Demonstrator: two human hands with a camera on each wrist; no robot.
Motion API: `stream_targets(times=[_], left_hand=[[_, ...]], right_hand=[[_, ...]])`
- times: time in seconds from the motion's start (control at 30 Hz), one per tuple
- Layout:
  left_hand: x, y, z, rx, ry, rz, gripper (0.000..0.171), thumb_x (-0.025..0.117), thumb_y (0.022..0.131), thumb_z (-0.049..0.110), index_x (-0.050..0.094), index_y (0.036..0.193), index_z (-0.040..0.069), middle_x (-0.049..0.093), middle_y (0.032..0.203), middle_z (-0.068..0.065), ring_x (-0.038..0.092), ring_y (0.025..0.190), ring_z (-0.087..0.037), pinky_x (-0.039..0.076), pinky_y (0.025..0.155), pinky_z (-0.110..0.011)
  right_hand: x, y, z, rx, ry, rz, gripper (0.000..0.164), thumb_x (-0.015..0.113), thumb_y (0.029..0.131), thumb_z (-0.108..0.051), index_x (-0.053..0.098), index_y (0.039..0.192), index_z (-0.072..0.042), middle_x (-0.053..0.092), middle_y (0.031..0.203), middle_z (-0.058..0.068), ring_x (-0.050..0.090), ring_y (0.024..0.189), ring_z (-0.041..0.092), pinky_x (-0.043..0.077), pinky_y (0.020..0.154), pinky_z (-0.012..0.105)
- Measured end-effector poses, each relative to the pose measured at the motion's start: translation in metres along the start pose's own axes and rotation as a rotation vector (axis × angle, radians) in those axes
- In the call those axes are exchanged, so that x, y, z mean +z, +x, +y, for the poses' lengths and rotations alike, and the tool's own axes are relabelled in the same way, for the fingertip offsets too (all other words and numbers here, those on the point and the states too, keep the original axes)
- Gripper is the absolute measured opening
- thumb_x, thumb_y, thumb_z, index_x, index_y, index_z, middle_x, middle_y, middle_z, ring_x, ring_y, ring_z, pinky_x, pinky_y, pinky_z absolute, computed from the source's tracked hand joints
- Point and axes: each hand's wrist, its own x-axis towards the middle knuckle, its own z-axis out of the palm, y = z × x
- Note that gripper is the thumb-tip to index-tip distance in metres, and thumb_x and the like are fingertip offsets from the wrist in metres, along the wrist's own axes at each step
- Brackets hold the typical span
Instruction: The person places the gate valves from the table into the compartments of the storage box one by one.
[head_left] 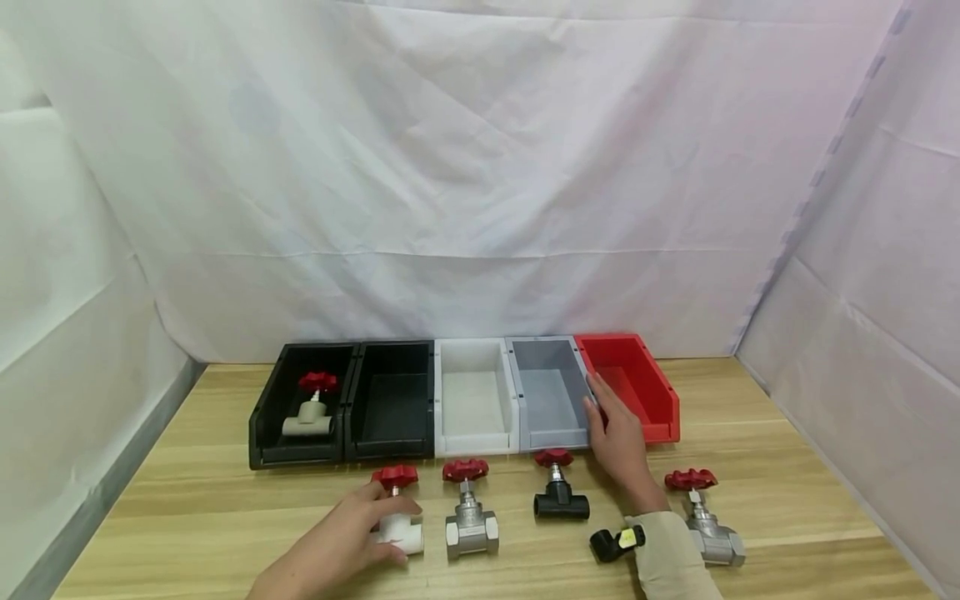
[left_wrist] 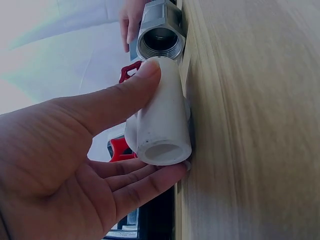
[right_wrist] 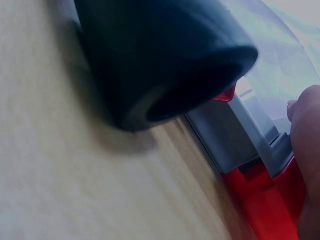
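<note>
A white plastic valve with a red handwheel (head_left: 405, 536) lies on the table at front left. My left hand (head_left: 341, 533) pinches its pipe body; in the left wrist view the thumb lies along the white tube (left_wrist: 165, 117) and the fingers curl round the far side. My right hand (head_left: 621, 442) rests at the front of the grey bin (head_left: 553, 440), beside the red bin (head_left: 663, 432), with its fingers stretched out along the wall between them. The black valve (head_left: 561, 504) stands left of the right wrist, and its open pipe end (right_wrist: 195, 90) looms large in the right wrist view.
A steel valve (head_left: 471, 533) stands right of the white one; another steel valve (head_left: 716, 537) is partly behind the right sleeve. A black elbow fitting (head_left: 606, 546) lies near that sleeve. White (head_left: 476, 444) and black bins (head_left: 386, 450) continue the row; the leftmost holds a beige valve (head_left: 311, 419).
</note>
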Motion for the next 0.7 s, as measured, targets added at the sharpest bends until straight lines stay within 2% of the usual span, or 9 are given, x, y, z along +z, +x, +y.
stream_targets(times=[0.1, 0.27, 0.4, 0.6, 0.7], left_hand=[[0.0006, 0.0, -0.0004, -0.003, 0.0, -0.001, 0.044, 0.079, 0.07, 0.044, 0.07, 0.11, 0.026, 0.055, 0.113, -0.013, 0.052, 0.095, -0.028, 0.046, 0.083, -0.056], [0.0017, -0.001, 0.0002, 0.02, 0.007, 0.001, 0.041, 0.079, 0.072, 0.043, 0.07, 0.109, 0.026, 0.054, 0.104, -0.007, 0.051, 0.088, -0.023, 0.048, 0.077, -0.048], [0.003, -0.0007, 0.0014, 0.016, 0.008, 0.0, 0.04, 0.079, 0.072, 0.043, 0.071, 0.107, 0.026, 0.052, 0.101, -0.008, 0.05, 0.084, -0.022, 0.049, 0.074, -0.045], [0.0058, -0.0002, 0.0048, -0.039, 0.018, 0.004, 0.039, 0.08, 0.071, 0.04, 0.072, 0.105, 0.023, 0.053, 0.11, -0.019, 0.054, 0.088, -0.028, 0.049, 0.076, -0.054], [0.0083, -0.0002, 0.007, -0.042, 0.043, 0.026, 0.038, 0.08, 0.071, 0.039, 0.072, 0.104, 0.02, 0.054, 0.109, -0.02, 0.055, 0.088, -0.027, 0.05, 0.075, -0.054]], right_hand=[[0.0, 0.0001, -0.0002, 0.001, 0.001, -0.002, 0.054, 0.064, 0.092, -0.009, 0.047, 0.142, -0.009, 0.047, 0.141, 0.015, 0.047, 0.125, 0.037, 0.042, 0.093, 0.053], [-0.0012, 0.0007, -0.0018, -0.002, 0.01, 0.002, 0.053, 0.064, 0.092, -0.008, 0.047, 0.142, -0.008, 0.047, 0.141, 0.016, 0.047, 0.124, 0.038, 0.043, 0.092, 0.054], [-0.0015, 0.0009, -0.0021, -0.007, 0.008, 0.007, 0.052, 0.064, 0.092, -0.008, 0.048, 0.141, -0.008, 0.048, 0.14, 0.017, 0.048, 0.124, 0.038, 0.043, 0.092, 0.054], [-0.0014, 0.0003, -0.0021, -0.015, 0.006, 0.009, 0.052, 0.065, 0.091, -0.007, 0.049, 0.141, -0.007, 0.048, 0.14, 0.016, 0.048, 0.124, 0.037, 0.043, 0.093, 0.053], [-0.0014, -0.0002, -0.0024, -0.012, 0.007, 0.005, 0.052, 0.064, 0.091, -0.007, 0.048, 0.141, -0.007, 0.048, 0.14, 0.016, 0.048, 0.124, 0.037, 0.043, 0.093, 0.053]])
